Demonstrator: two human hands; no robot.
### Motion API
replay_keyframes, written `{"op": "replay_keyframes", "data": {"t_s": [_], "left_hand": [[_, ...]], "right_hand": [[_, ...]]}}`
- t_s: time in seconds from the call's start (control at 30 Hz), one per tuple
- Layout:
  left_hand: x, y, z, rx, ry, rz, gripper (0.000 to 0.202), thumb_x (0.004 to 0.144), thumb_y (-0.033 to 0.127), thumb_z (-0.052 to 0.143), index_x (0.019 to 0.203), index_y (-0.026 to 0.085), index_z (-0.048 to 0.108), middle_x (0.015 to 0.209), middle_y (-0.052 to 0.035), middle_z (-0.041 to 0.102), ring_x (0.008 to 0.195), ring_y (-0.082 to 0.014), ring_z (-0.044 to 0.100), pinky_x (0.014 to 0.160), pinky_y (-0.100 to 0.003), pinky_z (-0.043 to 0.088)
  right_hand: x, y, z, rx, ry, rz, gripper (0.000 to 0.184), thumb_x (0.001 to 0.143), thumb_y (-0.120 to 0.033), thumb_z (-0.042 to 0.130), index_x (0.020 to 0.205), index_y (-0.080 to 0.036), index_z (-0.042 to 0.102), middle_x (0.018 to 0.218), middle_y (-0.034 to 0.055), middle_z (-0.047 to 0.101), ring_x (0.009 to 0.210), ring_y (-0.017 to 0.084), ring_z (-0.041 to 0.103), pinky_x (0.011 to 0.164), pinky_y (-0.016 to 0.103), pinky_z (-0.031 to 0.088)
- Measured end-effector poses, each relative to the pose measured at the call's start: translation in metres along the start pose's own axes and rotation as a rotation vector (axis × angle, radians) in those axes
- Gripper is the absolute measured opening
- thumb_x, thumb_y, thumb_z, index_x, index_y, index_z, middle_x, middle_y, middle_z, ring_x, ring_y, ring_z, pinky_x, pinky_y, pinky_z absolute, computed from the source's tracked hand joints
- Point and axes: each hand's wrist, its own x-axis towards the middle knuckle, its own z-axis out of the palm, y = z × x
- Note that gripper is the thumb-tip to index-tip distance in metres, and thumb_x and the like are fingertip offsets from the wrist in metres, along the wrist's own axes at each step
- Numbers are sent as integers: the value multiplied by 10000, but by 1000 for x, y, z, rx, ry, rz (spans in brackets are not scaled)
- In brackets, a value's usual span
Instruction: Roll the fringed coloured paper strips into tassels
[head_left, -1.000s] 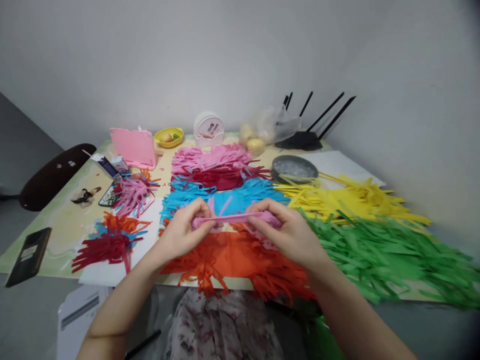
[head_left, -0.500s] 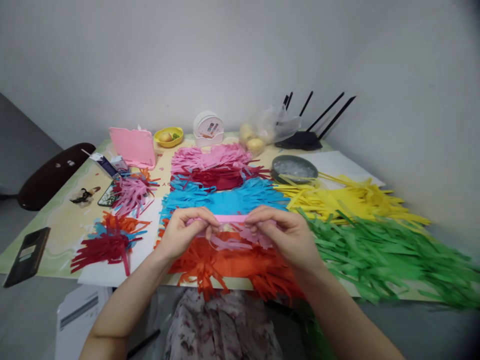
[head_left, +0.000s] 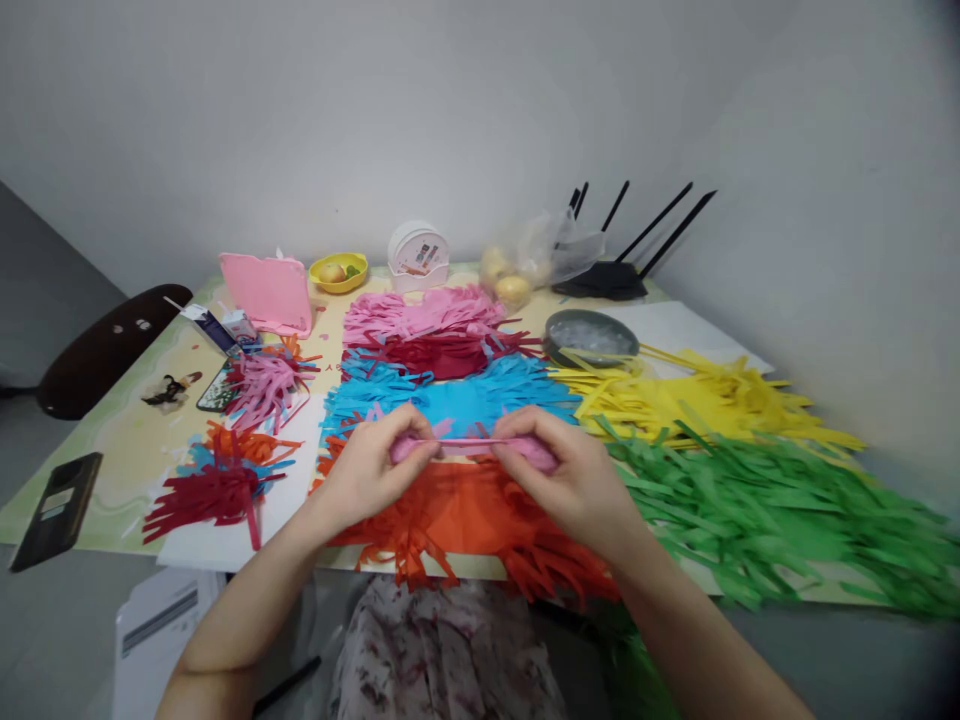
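Above the desk's near edge, the left hand (head_left: 366,468) and right hand (head_left: 571,480) pinch the ends of a pink fringed paper strip (head_left: 472,443). Half a second ago its band lay flat and broad; now it shows edge-on, thin, the grip closed tight, suggesting rolling over the orange fringe (head_left: 465,520).

Fringed paper heaps — green (head_left: 757,500), yellow (head_left: 697,395), blue (head_left: 457,395) — cover the table (head_left: 127,450); a black router (head_left: 607,280) stands behind.
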Motion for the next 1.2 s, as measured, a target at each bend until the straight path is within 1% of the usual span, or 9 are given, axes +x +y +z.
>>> {"op": "replay_keyframes", "data": {"t_s": [0.13,0.2,0.3,0.47,0.6,0.73,0.83,1.03,1.2], "left_hand": [[1,-3,1,-451,-62,-133,215,868,361,630,860,161,552,732,-35,685,637,-139,637,621,-245,490],[2,-4,1,-543,-54,-157,239,841,361,669,907,138,617,718,-40,699,589,-124,622,597,-235,488],[4,-4,0,-580,-40,-161,290,824,366,689,969,116,712,710,-52,715,547,-111,595,568,-227,476],[6,0,0,-571,-32,-191,303,804,354,710,985,115,756,687,-56,718,516,-98,575,546,-219,469],[6,0,0,-559,-52,-219,307,801,363,710,990,128,764,693,-64,726,531,-107,579,544,-220,468],[5,-6,1,-604,-36,-223,306,778,344,731,998,135,772,711,-72,730,521,-98,553,553,-227,468],[6,-9,2,-661,-4,-208,248,755,305,746,939,145,788,733,-78,735,537,-98,552,566,-231,465],[7,-7,3,-717,13,-142,95,751,229,728,759,156,789,682,-60,718,548,-97,544,573,-224,444],[4,-19,8,-781,2,-88,141,763,263,723,700,141,753,658,-48,682,532,-92,522,576,-224,430]], "right_hand": [[-3,-2,2,366,-15,166,131,884,-343,622,843,-218,622,791,38,736,681,177,693,637,287,560],[-4,-3,4,476,16,194,144,880,-354,633,866,-214,659,790,43,755,642,172,706,621,284,585],[-3,-2,6,478,69,189,161,864,-339,651,919,-211,732,803,50,772,653,181,725,644,293,605],[3,2,3,302,93,165,135,777,-302,726,870,-214,769,805,46,774,727,202,736,659,284,602],[5,2,4,455,0,225,199,797,-379,713,858,-195,757,725,54,768,633,195,736,580,273,610],[4,3,8,571,20,249,217,802,-402,717,873,-203,767,764,62,779,629,193,740,620,299,633],[2,7,11,626,37,237,178,814,-372,709,901,-235,781,795,52,784,658,195,745,651,321,639],[0,10,9,610,14,137,114,823,-269,676,819,-240,787,781,41,783,692,197,748,672,305,630],[-1,9,7,446,-6,6,237,787,-108,588,789,-249,779,763,12,781,694,176,749,669,256,610]]}}
